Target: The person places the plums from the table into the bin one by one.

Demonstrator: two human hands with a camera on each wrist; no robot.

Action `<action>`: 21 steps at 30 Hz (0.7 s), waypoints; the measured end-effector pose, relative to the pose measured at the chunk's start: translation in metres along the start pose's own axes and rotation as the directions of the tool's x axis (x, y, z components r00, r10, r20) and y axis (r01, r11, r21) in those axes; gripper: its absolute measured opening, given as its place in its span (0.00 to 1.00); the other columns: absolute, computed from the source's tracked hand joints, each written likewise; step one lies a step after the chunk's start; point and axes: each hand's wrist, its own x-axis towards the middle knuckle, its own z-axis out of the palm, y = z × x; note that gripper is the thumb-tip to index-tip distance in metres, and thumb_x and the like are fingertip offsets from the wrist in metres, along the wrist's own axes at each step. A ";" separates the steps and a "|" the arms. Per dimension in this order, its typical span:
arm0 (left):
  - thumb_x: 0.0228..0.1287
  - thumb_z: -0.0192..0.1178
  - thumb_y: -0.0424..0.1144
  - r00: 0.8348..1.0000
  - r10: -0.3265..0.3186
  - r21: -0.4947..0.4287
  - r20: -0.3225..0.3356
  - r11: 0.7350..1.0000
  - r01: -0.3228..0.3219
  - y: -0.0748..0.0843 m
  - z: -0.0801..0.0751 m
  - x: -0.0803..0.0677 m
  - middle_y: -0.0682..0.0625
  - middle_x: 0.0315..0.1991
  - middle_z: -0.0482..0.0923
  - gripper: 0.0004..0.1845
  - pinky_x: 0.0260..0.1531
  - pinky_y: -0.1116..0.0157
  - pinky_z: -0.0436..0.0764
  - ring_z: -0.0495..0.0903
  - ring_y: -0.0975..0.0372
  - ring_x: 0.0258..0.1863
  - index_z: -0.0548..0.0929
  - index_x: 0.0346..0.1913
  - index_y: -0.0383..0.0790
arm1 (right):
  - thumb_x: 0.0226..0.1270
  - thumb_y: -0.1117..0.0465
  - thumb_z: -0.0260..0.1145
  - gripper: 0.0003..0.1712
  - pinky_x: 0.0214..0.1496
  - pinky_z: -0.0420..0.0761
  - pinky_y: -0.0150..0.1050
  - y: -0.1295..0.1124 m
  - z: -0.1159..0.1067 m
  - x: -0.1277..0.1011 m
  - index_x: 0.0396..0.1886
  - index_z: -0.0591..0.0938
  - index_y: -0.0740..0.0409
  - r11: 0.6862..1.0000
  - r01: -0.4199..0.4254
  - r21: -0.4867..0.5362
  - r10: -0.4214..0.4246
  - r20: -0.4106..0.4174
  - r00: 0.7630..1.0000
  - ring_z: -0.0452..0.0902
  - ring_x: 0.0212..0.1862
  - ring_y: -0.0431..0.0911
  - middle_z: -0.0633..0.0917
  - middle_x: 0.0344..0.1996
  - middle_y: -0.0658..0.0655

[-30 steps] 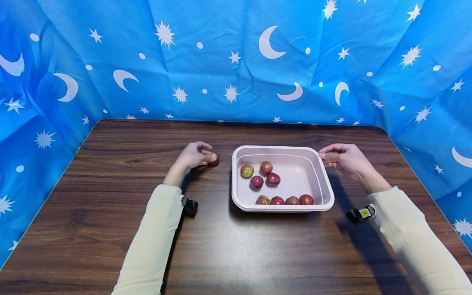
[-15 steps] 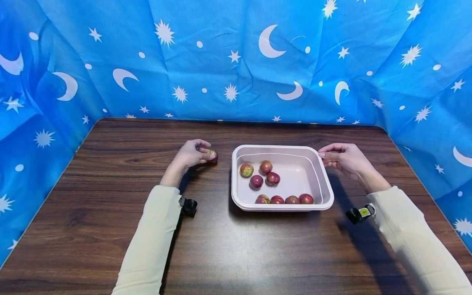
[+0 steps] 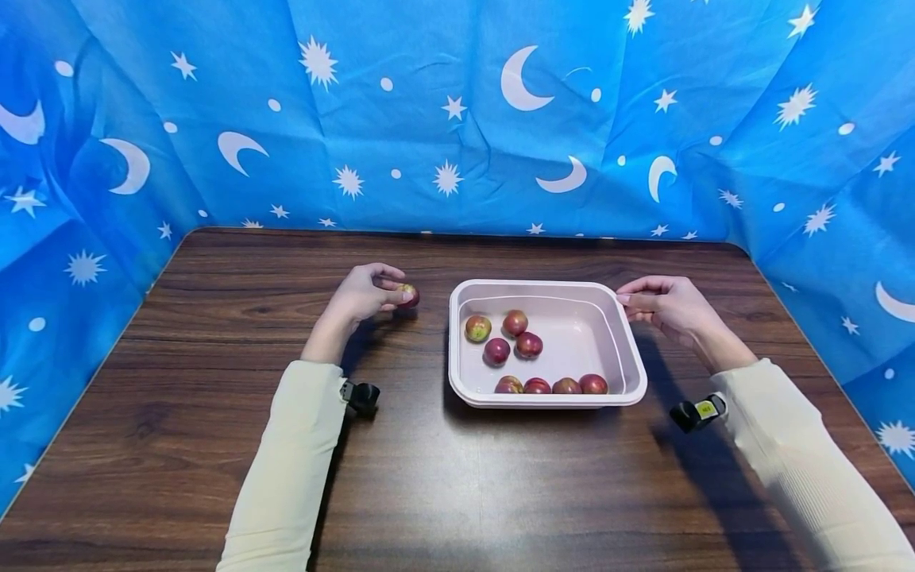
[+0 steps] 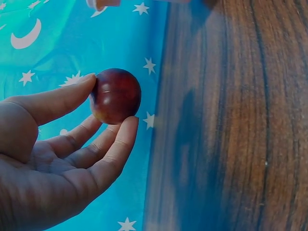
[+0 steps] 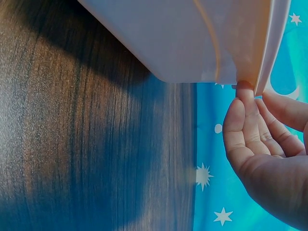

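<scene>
Our left wrist view alone shows our left hand [image 4: 53, 159] pinching the plum [image 4: 115, 95] clear of the table [image 4: 231, 125], fruit at the fingertips' 12 o'clock, our right hand [image 3: 668, 308] gripping the tray [image 3: 622, 318] rim.

A dark wooden table [image 3: 457, 477] carries a pale pink tray [image 3: 632, 365], which sits right of the table's middle and nearer its far edge. Blue cloth with moons and stars [image 3: 443, 119] rises behind and beside the table.
</scene>
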 end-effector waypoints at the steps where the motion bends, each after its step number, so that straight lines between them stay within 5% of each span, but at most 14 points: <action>1: 0.60 0.60 0.33 1.000 0.001 -0.002 -0.002 1.000 -0.001 0.001 0.000 -0.001 0.37 0.50 0.71 0.23 0.49 0.56 0.74 0.74 0.50 0.47 0.69 0.57 0.32 | 0.60 0.69 0.63 0.05 0.34 0.80 0.33 0.000 0.000 0.000 0.30 0.84 0.56 1.000 -0.002 0.001 0.002 -0.001 1.000 0.79 0.27 0.43 0.83 0.26 0.52; 21: 0.59 0.60 0.30 0.998 0.065 -0.031 -0.022 0.997 -0.065 0.016 -0.002 -0.019 0.36 0.49 0.72 0.23 0.49 0.54 0.74 0.75 0.51 0.45 0.69 0.56 0.29 | 0.60 0.69 0.63 0.05 0.34 0.80 0.33 0.001 -0.001 0.001 0.30 0.84 0.56 1.000 0.002 0.009 -0.002 0.001 1.000 0.79 0.27 0.43 0.83 0.26 0.53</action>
